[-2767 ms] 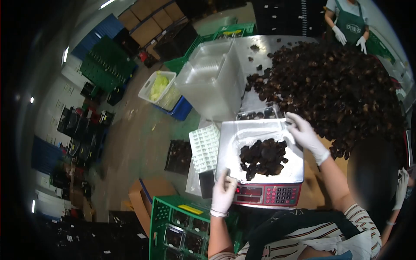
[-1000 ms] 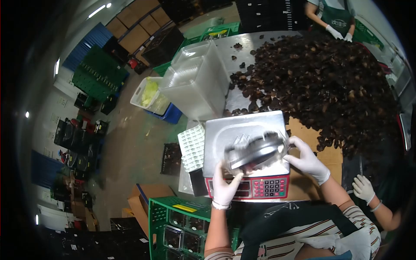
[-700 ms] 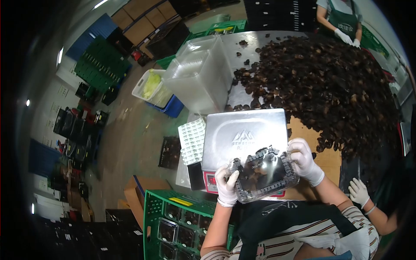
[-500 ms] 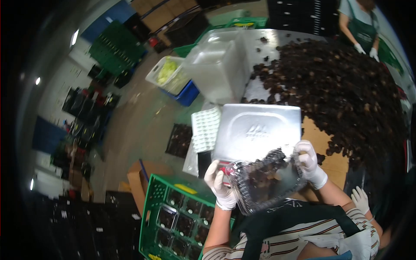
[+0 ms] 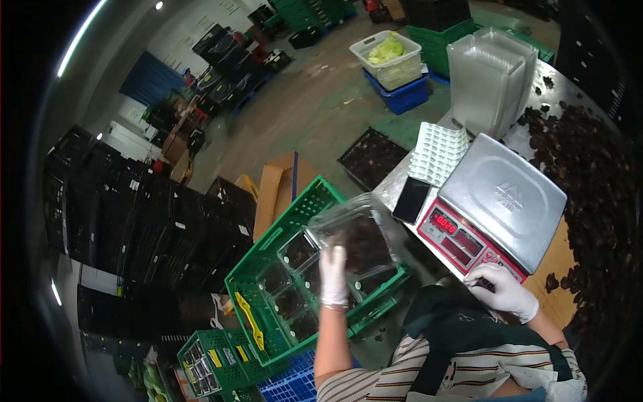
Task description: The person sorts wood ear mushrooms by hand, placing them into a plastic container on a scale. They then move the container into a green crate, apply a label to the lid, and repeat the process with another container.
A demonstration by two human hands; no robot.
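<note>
My left hand [image 5: 333, 276], white-gloved and blurred, grips the near edge of a clear plastic clamshell box [image 5: 362, 234] with dark brown pieces inside. The box hangs tilted over a green crate [image 5: 320, 194] that holds several similar clear boxes [image 5: 289, 299]. My right hand [image 5: 501, 289], also gloved, rests with curled fingers at the front edge of a red scale [image 5: 450, 241], by its keys. Nothing shows between those fingers. The scale's silver pan [image 5: 504, 197] is bare, and its red digits are lit.
Dark brown mushroom-like pieces [image 5: 593, 181] cover the table at right. Stacked clear box parts [image 5: 485, 84], a label sheet [image 5: 439, 153] and a black phone-like slab [image 5: 411, 199] lie beyond the scale. Black crates [image 5: 147, 208] stand at left, a cardboard box [image 5: 273, 191] behind the green crate.
The clamshell, held in both hands before the scale, has moved left over the green crate in my left hand alone. My right hand has let go and moved to the scale's front. The view has turned left.
</note>
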